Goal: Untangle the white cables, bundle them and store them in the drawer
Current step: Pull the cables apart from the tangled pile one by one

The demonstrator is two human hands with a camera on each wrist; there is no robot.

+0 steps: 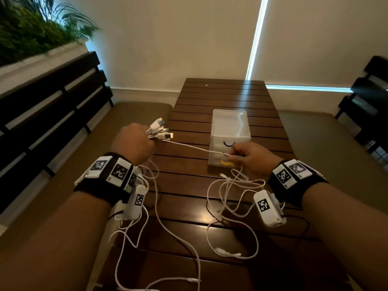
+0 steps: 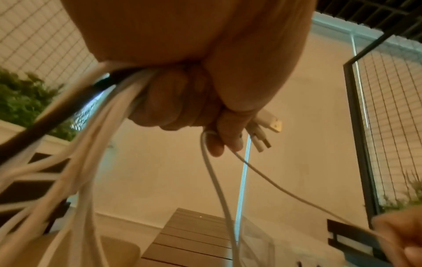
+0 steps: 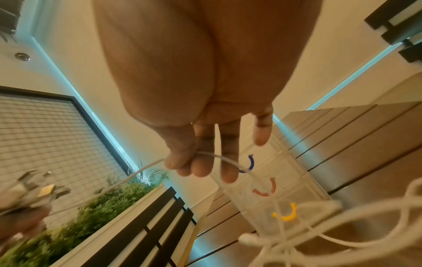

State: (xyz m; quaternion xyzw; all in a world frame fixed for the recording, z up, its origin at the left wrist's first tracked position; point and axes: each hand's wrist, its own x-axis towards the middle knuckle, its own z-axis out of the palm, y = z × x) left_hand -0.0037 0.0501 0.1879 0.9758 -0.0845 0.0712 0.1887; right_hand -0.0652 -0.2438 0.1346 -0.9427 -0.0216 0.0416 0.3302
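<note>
My left hand (image 1: 134,141) (image 2: 194,101) grips a bunch of white cables just behind their USB plugs (image 1: 160,129) (image 2: 267,130), raised above the table's left edge. One white cable (image 1: 195,148) runs taut from that fist to my right hand (image 1: 249,157) (image 3: 205,162), which pinches it between thumb and fingers in front of the drawer unit. The rest of the white cables (image 1: 228,196) hang down and lie in tangled loops on the table (image 1: 210,101). The clear plastic drawer unit (image 1: 230,131) (image 3: 269,189) has blue, red and yellow handles, and its drawers look closed.
The dark slatted wooden table runs away from me toward a pale wall. A dark slatted bench with a tan cushion (image 1: 136,114) lies to the left, a planter with greenery (image 1: 31,32) above it. Another dark bench (image 1: 369,97) stands at the right.
</note>
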